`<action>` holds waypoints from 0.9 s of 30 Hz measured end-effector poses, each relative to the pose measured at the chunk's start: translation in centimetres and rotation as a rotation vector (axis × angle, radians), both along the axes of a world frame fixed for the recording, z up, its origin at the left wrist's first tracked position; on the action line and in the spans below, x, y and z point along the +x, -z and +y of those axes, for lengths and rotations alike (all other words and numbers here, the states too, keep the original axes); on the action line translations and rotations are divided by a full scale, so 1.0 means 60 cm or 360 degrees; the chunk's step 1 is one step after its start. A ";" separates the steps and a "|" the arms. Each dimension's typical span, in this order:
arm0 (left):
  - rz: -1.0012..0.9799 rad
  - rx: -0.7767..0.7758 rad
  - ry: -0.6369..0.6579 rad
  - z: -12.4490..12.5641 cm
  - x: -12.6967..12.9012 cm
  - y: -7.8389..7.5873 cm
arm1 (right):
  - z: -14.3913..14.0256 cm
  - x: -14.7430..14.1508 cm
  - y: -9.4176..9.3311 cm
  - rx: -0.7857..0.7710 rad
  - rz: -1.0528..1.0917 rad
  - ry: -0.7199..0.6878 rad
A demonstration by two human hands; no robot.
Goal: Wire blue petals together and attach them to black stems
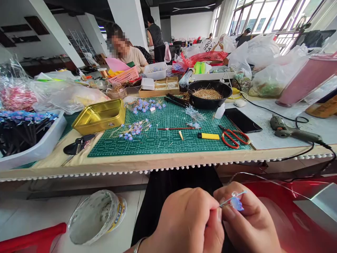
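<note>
Low over my lap, in front of the table edge, both hands are close together. My left hand (188,214) is closed in a pinch on the end of a thin light-blue wire (242,193). The fingers of my right hand (252,221) grip a small blue-violet flower (236,203), with a clear bead beside it. The wire runs slantwise past the flower, between the two hands. On the green cutting mat (147,149) lie bunches of similar blue flowers (134,130) on gold wire stems.
On the table are a gold tin (98,117), red-handled scissors (234,137), a yellow lighter (209,136), a black bowl of gold wires (209,94), a phone (242,119) and a glue gun (293,131). A white bucket (92,218) stands on the floor. Across the table sits a person (131,56).
</note>
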State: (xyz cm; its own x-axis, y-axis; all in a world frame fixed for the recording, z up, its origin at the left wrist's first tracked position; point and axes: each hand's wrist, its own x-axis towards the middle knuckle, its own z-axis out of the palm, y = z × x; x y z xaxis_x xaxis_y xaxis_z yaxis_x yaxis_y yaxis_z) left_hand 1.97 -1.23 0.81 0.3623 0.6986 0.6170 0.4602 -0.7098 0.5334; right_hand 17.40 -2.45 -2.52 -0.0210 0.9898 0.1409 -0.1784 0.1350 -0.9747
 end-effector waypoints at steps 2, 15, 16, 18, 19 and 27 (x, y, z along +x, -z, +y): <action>0.0006 0.0011 0.0025 0.002 0.001 0.001 | -0.001 0.000 -0.001 -0.0057 0.0014 -0.0005; -0.0025 0.0165 -0.0122 0.011 0.004 0.022 | -0.001 0.010 -0.017 -0.0264 -0.0148 -0.0212; -0.0012 0.0194 -0.0126 0.011 0.005 0.023 | 0.000 0.010 -0.019 -0.0263 -0.0151 -0.0227; -0.0002 0.0249 -0.0117 0.013 0.006 0.025 | 0.000 0.009 -0.022 -0.0258 -0.0169 -0.0195; -0.0005 0.0254 -0.0114 0.013 0.006 0.026 | 0.000 0.008 -0.022 -0.0251 -0.0183 -0.0155; -0.0129 0.0120 -0.0122 0.007 0.000 0.029 | -0.005 0.003 -0.013 -0.0233 -0.0182 -0.0045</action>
State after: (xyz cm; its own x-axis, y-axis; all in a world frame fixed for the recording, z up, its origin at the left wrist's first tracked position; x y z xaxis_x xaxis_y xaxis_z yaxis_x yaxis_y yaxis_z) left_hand 1.99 -0.79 -0.91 0.2566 0.6729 0.6938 0.4722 -0.7136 0.5175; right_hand 17.60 -2.72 -1.74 -0.0567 0.9983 -0.0093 -0.0669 -0.0131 -0.9977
